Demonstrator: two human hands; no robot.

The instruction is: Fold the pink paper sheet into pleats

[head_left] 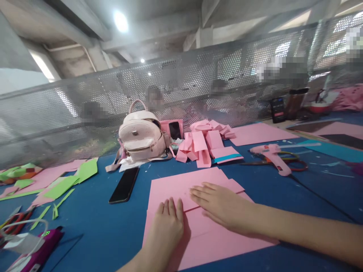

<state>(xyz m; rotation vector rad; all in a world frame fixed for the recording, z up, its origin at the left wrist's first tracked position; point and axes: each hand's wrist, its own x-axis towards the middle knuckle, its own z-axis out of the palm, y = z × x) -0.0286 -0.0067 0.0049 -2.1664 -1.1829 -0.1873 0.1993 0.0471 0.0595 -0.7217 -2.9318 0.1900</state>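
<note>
A large pink paper sheet lies folded on the blue table in front of me. My left hand rests flat on the sheet's near left part, fingers together and stretched out. My right hand lies flat across the fold just to the right, fingers extended toward the left, almost touching the left hand. Neither hand holds anything.
A black phone lies left of the sheet, a pink backpack behind it. Folded pink pieces, a pink glue gun and scissors sit beyond. Green scraps lie at left. A perforated metal screen backs the table.
</note>
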